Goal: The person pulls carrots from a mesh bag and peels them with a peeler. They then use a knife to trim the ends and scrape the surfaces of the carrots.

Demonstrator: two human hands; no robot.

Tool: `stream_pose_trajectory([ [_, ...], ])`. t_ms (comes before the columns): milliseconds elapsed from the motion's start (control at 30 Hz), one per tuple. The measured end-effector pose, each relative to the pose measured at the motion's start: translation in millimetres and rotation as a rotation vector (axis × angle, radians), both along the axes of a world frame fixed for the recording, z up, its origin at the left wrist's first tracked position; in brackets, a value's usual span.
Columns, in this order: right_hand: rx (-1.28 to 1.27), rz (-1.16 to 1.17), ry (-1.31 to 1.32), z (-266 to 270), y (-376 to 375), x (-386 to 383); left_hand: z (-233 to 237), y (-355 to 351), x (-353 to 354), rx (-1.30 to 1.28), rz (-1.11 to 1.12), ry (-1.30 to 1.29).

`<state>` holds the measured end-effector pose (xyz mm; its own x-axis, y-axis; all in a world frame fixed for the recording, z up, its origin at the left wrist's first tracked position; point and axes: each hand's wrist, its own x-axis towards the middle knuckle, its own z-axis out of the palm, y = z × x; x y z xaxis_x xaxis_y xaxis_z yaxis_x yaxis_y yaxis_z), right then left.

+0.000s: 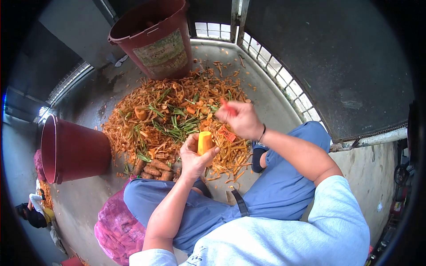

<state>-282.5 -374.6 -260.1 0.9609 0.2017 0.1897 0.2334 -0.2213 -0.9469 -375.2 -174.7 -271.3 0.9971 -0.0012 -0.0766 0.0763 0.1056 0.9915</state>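
A peeled, yellow-orange carrot piece point(204, 142) stands upright in my left hand point(194, 159), with fingers and thumb round its lower part. Up and to the right of it, my right hand point(242, 120) is closed on a red-handled tool point(228, 107), blurred by motion and apart from the carrot piece. Below both hands spreads a wide heap of orange peelings point(128, 128) mixed with green stalks point(177, 124). Several unpeeled carrots point(158, 165) lie at the near edge of the heap, left of my left hand.
One dark red tub point(157, 42) stands behind the heap; another point(82, 150) lies on its side at left. A pink mesh sack point(120, 226) leans by my left knee. Far left, another person point(37, 213) sits near more peelings. A metal gate point(284, 77) borders the right.
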Motion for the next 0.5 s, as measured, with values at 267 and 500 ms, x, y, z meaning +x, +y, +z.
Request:
stream_pose_trajectory([
  [267,-0.048,0.053,0.263,-22,-27,22,-21,6,11,-0.668,0.065,0.464],
  [500,0.371,0.406,0.578,-26,23,-41,-31,-5,14,-0.689,0.103,0.212],
])
